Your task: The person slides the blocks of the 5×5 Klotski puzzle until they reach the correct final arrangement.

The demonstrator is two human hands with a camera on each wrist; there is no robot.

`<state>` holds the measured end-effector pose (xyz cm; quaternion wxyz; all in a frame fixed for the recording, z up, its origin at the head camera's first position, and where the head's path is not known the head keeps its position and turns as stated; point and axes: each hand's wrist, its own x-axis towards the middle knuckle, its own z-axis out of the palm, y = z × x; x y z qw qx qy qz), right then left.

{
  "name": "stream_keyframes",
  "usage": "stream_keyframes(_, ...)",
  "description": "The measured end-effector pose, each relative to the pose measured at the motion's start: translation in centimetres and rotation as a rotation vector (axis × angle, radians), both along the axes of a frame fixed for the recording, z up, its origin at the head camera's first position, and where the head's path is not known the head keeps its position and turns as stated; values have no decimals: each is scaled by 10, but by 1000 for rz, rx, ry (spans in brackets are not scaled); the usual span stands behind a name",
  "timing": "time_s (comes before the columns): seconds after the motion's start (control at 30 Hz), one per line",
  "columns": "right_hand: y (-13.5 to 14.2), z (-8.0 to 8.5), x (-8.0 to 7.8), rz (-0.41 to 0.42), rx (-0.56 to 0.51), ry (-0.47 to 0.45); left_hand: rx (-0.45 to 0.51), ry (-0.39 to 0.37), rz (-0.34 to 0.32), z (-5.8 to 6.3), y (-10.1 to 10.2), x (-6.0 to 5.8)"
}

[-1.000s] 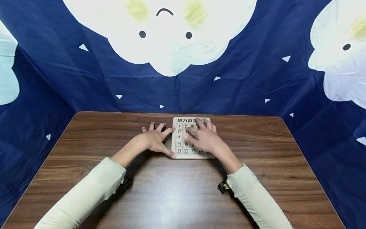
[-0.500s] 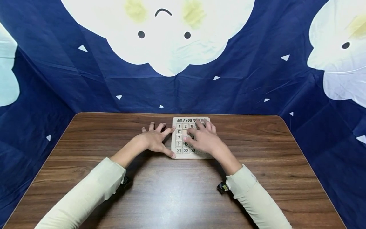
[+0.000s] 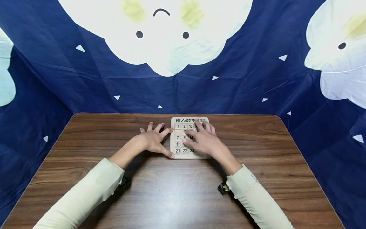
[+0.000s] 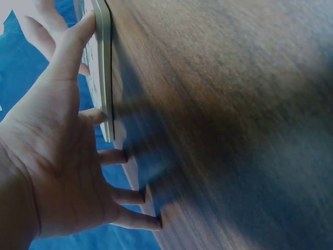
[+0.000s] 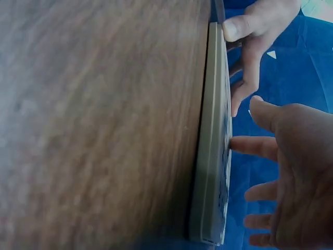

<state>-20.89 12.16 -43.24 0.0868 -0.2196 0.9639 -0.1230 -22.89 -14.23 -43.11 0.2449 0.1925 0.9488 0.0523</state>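
A pale number slide puzzle [image 3: 183, 156] lies flat at the table's far side, with numbered square tiles in rows under a printed title. My left hand [image 3: 153, 141] is spread at its left side; the thumb and index finger touch that edge, and the other fingers reach down to the table, as the left wrist view shows. Over the puzzle's right part is my right hand [image 3: 204, 140], fingers extended, hiding several tiles. Its index fingertip touches a tile [image 3: 184, 131] in the second row. A bare slot shows at that row's left end.
The brown wooden table [image 3: 171, 194] stretches toward me and to both sides. Behind its far edge hangs a dark blue cloth [image 3: 137, 86] with white clouds and small triangles. A small black device [image 3: 223, 187] sits at the right wrist.
My right index finger has moved slightly left along the second row. Tiles there have slid right, first the 3, then the 17, opening a slot at the left end. My left hand stays put.
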Motion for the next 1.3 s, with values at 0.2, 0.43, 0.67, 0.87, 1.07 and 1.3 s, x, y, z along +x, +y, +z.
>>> stream_keyframes(0.2,-19,-3,-9,13,-70,-28,-14,2,-2,1,0,0)
stream_keyframes(0.43,-25,-3,-4,32,-11,-59,-14,-5,0,2,1,3)
stream_keyframes(0.67,-12,-1,-1,2,-48,-62,-12,-10,8,3,0,4)
stream_keyframes(0.87,-12,-7,-11,-38,-46,-61,-6,-10,2,4,2,4)
stream_keyframes(1.07,-15,-10,-12,10,-62,-78,-6,-7,4,3,1,5)
stream_keyframes(1.3,9,-8,-12,-91,-70,-18,6,-15,6,6,1,6)
